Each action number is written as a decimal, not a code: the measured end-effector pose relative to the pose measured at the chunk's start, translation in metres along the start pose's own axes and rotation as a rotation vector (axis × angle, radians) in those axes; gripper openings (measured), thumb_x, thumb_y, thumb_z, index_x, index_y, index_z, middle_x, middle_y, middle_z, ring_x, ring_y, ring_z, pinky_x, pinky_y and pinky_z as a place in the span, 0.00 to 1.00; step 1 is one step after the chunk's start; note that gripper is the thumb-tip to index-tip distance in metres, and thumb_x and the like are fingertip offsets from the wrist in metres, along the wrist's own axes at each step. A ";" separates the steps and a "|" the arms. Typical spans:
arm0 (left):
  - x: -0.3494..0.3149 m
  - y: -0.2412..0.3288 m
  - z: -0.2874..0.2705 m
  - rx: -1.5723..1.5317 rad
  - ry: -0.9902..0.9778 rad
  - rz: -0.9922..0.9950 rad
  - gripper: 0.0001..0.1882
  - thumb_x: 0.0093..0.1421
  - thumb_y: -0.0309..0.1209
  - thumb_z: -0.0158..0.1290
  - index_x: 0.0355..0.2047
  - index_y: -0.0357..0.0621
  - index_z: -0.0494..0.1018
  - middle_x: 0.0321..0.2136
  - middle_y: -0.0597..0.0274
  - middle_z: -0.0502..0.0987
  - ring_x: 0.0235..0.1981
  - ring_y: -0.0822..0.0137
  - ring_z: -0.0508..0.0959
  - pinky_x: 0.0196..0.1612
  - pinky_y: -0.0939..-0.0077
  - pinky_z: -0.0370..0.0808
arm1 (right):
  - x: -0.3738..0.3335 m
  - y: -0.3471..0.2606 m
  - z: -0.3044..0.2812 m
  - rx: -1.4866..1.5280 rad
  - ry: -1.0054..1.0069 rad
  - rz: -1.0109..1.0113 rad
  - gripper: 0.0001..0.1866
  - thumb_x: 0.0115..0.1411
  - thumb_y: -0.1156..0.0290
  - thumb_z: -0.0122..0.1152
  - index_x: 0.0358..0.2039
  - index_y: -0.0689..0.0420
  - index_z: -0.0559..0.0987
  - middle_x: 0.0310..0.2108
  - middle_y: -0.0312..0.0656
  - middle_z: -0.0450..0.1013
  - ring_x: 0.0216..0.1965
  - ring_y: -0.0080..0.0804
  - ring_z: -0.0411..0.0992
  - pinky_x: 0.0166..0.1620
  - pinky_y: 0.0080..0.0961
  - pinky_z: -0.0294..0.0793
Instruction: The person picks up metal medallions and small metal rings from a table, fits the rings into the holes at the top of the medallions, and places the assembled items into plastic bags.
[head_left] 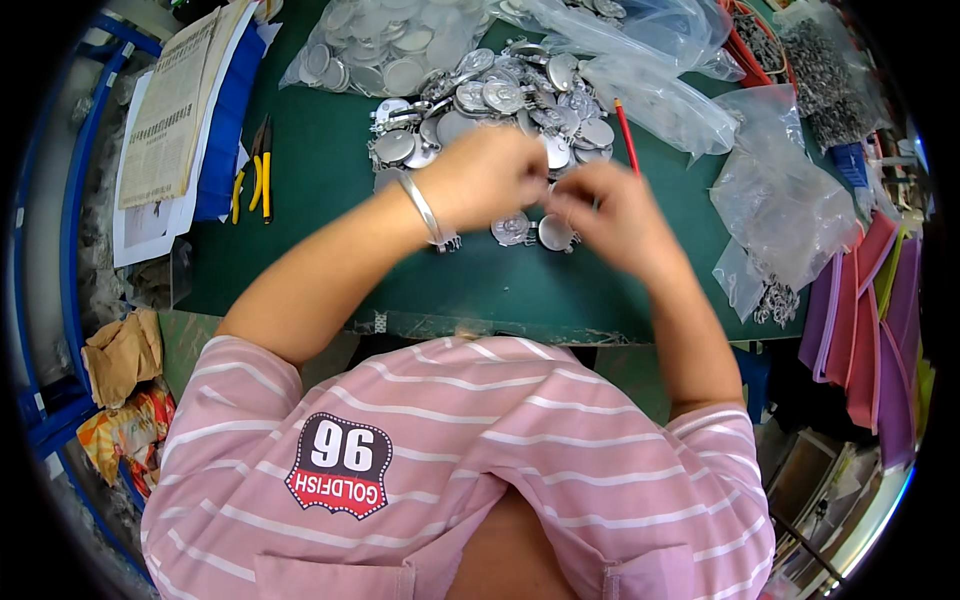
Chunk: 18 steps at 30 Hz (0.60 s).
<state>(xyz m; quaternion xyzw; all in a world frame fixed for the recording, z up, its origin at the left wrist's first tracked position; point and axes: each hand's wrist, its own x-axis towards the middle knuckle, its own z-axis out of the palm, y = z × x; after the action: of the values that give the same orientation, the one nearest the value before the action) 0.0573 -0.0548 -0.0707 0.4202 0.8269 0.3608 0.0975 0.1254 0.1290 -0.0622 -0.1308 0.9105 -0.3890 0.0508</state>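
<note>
My left hand (pixel 488 175), with a silver bangle (pixel 421 209) on its wrist, is blurred over the near edge of a pile of round silver metal discs (pixel 503 97). Its fingers are curled in, almost touching those of my right hand (pixel 618 212). The right thumb and forefinger are pinched together. Whatever the fingertips hold is too small and smeared to make out. Just below the hands, two loose items lie on the green table (pixel 480 290): a patterned disc (pixel 511 229) and a plain disc (pixel 555 233), with small metal links beside them.
A clear bag of pale discs (pixel 385 50) lies behind the pile. Yellow-handled pliers (pixel 257 180) rest by a blue bin (pixel 222 150) at left. A red pencil (pixel 627 137), clear plastic bags (pixel 785 180) and a bag of small dark metal parts (pixel 825 85) lie at right.
</note>
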 end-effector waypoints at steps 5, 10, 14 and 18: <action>-0.037 0.010 0.038 0.334 0.026 0.116 0.12 0.38 0.27 0.59 0.23 0.37 0.69 0.26 0.55 0.67 0.31 0.56 0.70 0.33 0.64 0.69 | -0.033 -0.004 0.035 -0.372 0.209 -0.079 0.10 0.44 0.69 0.65 0.24 0.60 0.73 0.25 0.43 0.68 0.28 0.42 0.68 0.32 0.34 0.68; -0.042 0.008 0.036 0.302 0.015 0.096 0.14 0.39 0.24 0.58 0.27 0.36 0.68 0.28 0.54 0.67 0.31 0.55 0.70 0.32 0.65 0.69 | -0.038 0.013 0.029 0.089 0.350 0.230 0.08 0.49 0.72 0.62 0.30 0.62 0.77 0.22 0.40 0.72 0.22 0.30 0.71 0.25 0.25 0.67; -0.052 0.016 0.032 0.247 -0.001 -0.056 0.17 0.41 0.23 0.57 0.34 0.35 0.68 0.30 0.53 0.67 0.33 0.55 0.71 0.33 0.66 0.69 | -0.038 0.005 0.018 0.718 0.273 0.545 0.10 0.54 0.70 0.59 0.33 0.63 0.78 0.23 0.35 0.73 0.22 0.18 0.70 0.23 0.15 0.66; -0.061 0.011 0.033 0.293 0.065 -0.023 0.19 0.42 0.23 0.57 0.37 0.37 0.69 0.32 0.55 0.68 0.33 0.56 0.71 0.35 0.68 0.69 | -0.040 0.007 0.021 0.988 0.253 0.528 0.11 0.54 0.70 0.59 0.33 0.65 0.77 0.25 0.38 0.74 0.23 0.21 0.72 0.24 0.14 0.68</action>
<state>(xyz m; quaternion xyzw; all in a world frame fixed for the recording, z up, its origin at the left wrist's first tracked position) 0.1175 -0.0800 -0.0953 0.4084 0.8782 0.2484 0.0124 0.1668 0.1297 -0.0821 0.1880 0.6215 -0.7550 0.0920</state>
